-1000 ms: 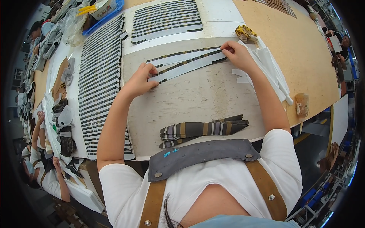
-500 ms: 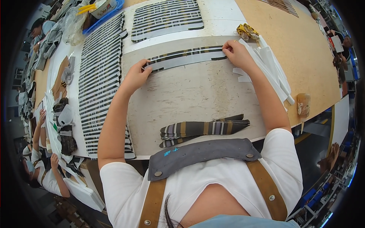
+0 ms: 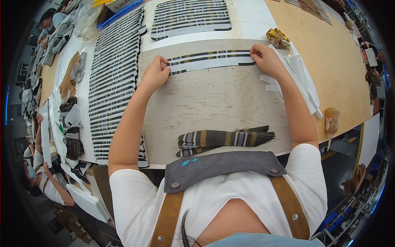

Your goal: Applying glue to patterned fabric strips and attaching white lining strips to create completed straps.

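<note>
Pinching the striped strip [image 3: 210, 61] at both ends, left hand [image 3: 155, 75] and right hand [image 3: 266, 59]; strip now straight between them, farther up the board [image 3: 214, 107] than before.

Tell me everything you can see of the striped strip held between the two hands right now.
The striped strip is a long, narrow, flat band that looks like fabric, with dark and pale stripes running lengthwise and a pale lower half. It lies flat and stretched across the far part of the grey work board, roughly left to right. The left hand pinches its left end and the right hand presses its right end. Whether it is one piece or two laid side by side is unclear.
</note>
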Motion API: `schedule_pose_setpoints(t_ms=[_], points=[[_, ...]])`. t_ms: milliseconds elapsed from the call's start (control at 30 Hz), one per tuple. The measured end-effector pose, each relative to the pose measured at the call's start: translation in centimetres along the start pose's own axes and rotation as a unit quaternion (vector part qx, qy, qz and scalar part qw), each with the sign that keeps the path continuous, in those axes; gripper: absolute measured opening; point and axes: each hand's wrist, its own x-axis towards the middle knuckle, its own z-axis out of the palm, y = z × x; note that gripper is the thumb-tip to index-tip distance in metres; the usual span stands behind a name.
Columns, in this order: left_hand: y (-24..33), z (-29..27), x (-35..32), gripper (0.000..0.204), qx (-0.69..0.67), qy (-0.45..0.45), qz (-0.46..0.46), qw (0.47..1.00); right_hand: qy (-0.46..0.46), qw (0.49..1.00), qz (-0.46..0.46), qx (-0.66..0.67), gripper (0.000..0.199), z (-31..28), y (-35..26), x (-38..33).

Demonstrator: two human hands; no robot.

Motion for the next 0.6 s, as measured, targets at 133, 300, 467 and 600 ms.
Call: schedule_pose_setpoints(t_ms=[133,300,467,600], points=[[0.3,-0.2,0.0,0.024,0.007,-0.014,-0.013,1.000,-0.009,1.000,0.003,-0.006,0.007,-0.1,-0.2,-0.1],[0.1,-0.4,0.4,0.027,0.051,-0.024,-0.004,0.998,0.002,1.000,-0.005,0.006,0.006,-0.1,0.1,0.0],[0.0,-0.7,1.3,0.033,0.113,-0.008,0.085,0.990,-0.010,1.000,-0.007,-0.027,0.007,0.1,0.3,0.3],[0.7,-1.4,2.5,0.038,0.132,-0.067,0.074,0.986,0.021,0.998,-0.016,-0.060,0.012,0.2,0.1,0.2]])
